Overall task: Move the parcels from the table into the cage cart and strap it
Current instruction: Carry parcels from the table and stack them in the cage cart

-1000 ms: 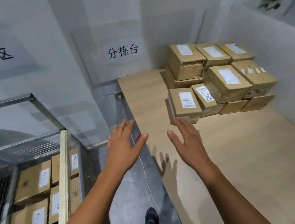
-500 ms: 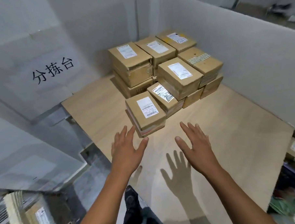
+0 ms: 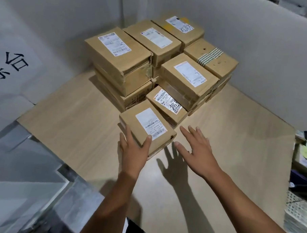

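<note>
Fingers (image 3: 127,135) of the left hand (image 3: 133,152) lie spread along the near-left corner of the nearest parcel (image 3: 146,129), thumb on its top by the barcode label, not closed around it. Just right of that parcel, the right hand (image 3: 196,148) hovers above the table (image 3: 70,123), fingers splayed, touching nothing. Beyond both sets of fingertips the other parcels (image 3: 164,63) stand stacked against the grey partition corner. Left of the left hand, a sign (image 3: 11,69) with black characters hangs.
</note>
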Demonstrator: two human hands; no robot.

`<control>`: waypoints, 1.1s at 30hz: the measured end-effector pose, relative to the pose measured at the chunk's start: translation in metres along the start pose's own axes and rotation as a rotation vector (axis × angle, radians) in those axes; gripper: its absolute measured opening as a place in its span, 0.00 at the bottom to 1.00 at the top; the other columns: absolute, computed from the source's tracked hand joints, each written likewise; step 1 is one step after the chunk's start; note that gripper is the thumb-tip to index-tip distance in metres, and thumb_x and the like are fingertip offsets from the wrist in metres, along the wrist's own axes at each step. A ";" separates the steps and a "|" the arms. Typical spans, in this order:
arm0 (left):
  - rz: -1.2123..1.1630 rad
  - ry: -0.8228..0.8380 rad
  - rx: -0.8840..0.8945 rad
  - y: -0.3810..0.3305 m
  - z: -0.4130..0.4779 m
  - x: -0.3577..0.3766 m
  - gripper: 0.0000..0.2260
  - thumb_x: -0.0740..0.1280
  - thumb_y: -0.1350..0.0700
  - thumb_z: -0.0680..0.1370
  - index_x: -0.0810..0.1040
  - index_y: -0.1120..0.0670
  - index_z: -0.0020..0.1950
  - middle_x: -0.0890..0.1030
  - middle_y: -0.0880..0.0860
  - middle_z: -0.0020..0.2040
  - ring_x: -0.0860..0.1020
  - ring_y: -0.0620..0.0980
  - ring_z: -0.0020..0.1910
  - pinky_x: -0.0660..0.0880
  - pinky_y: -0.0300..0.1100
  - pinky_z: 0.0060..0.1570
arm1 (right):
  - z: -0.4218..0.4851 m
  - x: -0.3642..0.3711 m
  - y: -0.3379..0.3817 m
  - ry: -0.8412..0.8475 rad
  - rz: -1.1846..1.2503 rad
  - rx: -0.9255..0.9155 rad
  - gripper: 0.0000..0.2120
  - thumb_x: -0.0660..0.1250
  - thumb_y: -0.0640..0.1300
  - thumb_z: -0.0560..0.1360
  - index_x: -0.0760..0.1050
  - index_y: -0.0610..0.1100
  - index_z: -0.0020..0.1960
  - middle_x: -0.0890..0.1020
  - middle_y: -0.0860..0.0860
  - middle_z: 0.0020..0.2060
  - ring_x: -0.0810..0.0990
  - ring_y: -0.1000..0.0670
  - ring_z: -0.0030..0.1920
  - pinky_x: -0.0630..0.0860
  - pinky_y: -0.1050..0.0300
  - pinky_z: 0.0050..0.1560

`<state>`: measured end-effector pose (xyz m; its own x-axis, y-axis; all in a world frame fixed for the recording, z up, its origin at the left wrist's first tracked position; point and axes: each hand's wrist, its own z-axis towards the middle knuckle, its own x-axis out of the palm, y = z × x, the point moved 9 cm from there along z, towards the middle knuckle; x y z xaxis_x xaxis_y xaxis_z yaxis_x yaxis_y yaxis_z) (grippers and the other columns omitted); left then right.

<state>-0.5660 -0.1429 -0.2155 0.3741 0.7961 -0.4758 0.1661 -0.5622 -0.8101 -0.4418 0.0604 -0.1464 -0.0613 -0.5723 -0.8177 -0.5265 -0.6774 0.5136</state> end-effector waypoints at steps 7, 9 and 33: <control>-0.300 -0.012 -0.090 0.027 0.031 0.033 0.52 0.62 0.14 0.57 0.41 0.23 0.75 0.64 0.42 0.73 0.69 0.45 0.68 0.70 0.34 0.56 | 0.038 0.032 0.004 0.005 -0.017 0.045 0.35 0.53 0.74 0.77 0.51 0.67 0.82 0.54 0.53 0.84 0.42 0.48 0.84 0.43 0.35 0.80; -0.355 0.004 -0.118 0.034 0.031 0.039 0.51 0.66 0.16 0.58 0.42 0.19 0.73 0.63 0.41 0.75 0.71 0.49 0.72 0.74 0.46 0.63 | 0.042 0.037 -0.002 0.020 -0.028 0.068 0.38 0.52 0.76 0.75 0.49 0.67 0.81 0.53 0.52 0.84 0.42 0.48 0.84 0.44 0.34 0.79; -0.772 -0.070 -0.075 0.070 -0.235 -0.015 0.39 0.75 0.51 0.77 0.58 0.35 0.81 0.79 0.47 0.73 0.79 0.52 0.70 0.75 0.60 0.70 | -0.138 0.058 0.028 0.323 0.557 -0.370 0.36 0.70 0.66 0.74 0.57 0.74 0.77 0.70 0.70 0.69 0.67 0.72 0.68 0.68 0.65 0.63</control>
<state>-0.3459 -0.2471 -0.1850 0.0692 0.9791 0.1913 0.4187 0.1455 -0.8964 -0.3431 -0.0556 -0.1430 0.0463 -0.9455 -0.3224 -0.1667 -0.3255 0.9307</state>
